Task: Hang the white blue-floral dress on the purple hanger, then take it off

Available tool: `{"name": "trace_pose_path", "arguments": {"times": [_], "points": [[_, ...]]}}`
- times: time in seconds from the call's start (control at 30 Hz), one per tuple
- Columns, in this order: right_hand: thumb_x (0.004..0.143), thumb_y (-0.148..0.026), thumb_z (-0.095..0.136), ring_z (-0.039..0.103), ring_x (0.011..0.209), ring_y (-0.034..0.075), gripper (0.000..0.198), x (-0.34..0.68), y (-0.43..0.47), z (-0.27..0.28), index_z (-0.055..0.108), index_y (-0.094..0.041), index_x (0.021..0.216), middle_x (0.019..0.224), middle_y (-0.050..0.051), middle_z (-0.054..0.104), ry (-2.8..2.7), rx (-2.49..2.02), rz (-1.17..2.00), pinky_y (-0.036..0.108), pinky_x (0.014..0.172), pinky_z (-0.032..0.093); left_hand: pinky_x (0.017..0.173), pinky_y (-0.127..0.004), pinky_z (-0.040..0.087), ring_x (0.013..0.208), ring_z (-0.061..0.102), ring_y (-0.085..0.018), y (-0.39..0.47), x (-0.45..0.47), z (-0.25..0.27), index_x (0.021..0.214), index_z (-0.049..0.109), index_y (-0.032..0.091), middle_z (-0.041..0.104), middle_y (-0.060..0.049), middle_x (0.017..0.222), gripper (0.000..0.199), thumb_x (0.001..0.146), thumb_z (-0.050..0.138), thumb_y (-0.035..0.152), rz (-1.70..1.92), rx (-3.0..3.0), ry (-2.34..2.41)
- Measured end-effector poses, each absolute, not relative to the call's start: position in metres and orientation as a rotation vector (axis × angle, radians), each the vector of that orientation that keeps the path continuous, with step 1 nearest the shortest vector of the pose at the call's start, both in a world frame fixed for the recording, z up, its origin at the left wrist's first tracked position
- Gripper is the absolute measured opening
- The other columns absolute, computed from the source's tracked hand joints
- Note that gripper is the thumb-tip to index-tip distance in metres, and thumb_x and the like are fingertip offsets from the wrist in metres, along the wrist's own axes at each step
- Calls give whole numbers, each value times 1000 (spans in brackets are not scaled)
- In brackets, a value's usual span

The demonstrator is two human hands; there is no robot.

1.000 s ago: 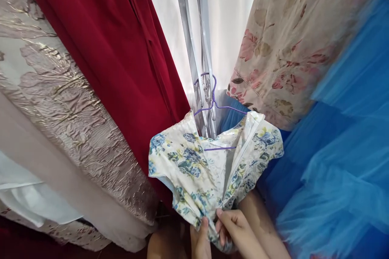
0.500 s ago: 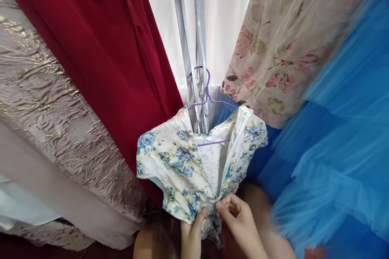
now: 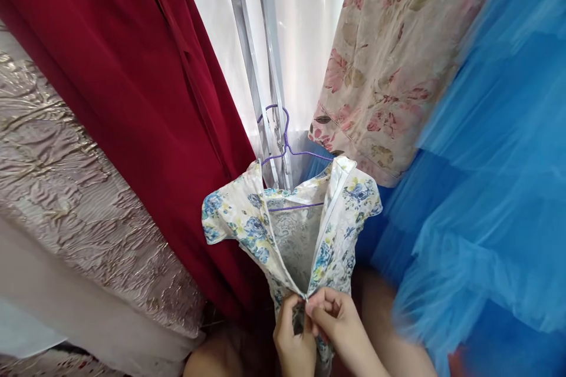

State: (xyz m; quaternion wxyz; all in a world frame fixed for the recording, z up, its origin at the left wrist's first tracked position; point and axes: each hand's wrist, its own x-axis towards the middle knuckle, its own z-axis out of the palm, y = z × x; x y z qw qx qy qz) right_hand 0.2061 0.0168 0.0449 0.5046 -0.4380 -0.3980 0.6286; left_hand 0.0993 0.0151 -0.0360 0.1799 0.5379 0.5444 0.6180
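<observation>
Fingers pinched at zipper (image 3: 306, 297) of floral garment (image 3: 254, 224)

Right hand (image 3: 336, 319): fingers narrow on opening's lower end. Left hand (image 3: 295, 341): fingers closed on fabric just beside. Garment hangs from both ends of purple hanger (image 3: 287, 126), between red cloth (image 3: 132, 100) and blue tulle (image 3: 477, 200).

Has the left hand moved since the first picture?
Yes; judged against the hanging pink-flowered cloth, the left hand has moved to the right and slightly up.

White drape (image 3: 321, 29) behind — brightly lit, pale grey strips (image 3: 241, 15) before it, dark floor (image 3: 215, 314) below
</observation>
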Motion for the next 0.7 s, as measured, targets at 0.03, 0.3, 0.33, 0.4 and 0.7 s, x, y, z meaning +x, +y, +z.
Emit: {"name": "trace_pose_path", "arguments": {"times": [0.03,0.3,0.33,0.4,0.7], "points": [[77,-40,77,37,39,6,30,207,20,51,62,-15,69,46,-3,56,-960,-1058,1526,20,43,27,74,-28,58,78,72,-23,15,99,-31,96,73,20,75,-7,86,16,83,68,28,1722,1528,1525],[74,-32,75,31,36,4,25,203,78,137,65,-13,61,47,-2,59,-853,-830,1449,21,40,18,65,-24,50,63,59,-17,3,112,-21,77,63,20,60,-3,66,27,94,56,41,1634,1578,1464],[73,-31,75,30,36,3,25,201,86,149,64,-14,59,47,-2,58,-858,-791,1435,21,40,18,63,-23,49,60,57,-16,3,112,-28,75,62,20,57,-2,64,29,94,56,41,1632,1598,1468],[73,-30,75,29,35,3,23,195,101,170,65,-14,59,47,-2,59,-863,-722,1408,22,40,18,60,-22,47,56,54,-15,6,111,-41,72,60,21,56,-1,62,31,94,56,42,1652,1617,1476],[71,-29,76,31,35,2,19,187,122,206,68,-13,65,47,-5,56,-776,-655,1285,21,39,17,60,-25,47,58,58,-17,12,108,-72,73,61,21,61,-3,65,24,93,55,33,1572,1671,1431]]}}
